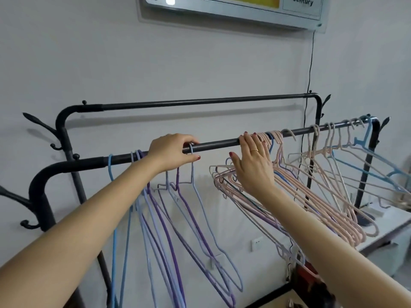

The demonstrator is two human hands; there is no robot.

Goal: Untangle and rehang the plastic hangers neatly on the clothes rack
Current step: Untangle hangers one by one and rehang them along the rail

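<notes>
I am partway through sorting: my left hand (174, 152) is up at the front black metal rail of the clothes rack (218, 143), thumb and fingers pinching the hook of a pale lilac plastic hanger (201, 194) that sits on the rail at the right edge of the blue and purple plastic hangers (155, 218) already hanging in a row. My right hand (253, 161) lies with fingers straight and together against the crowded hooks of the bunched pink plastic hangers (311, 210), which splay out sideways. Further right, several loose pink hangers and a light blue plastic hanger (367, 161) hang spaced apart. Next, I judge, I must free one pink hook from the bunch and slide it left. No containers are in view.
</notes>
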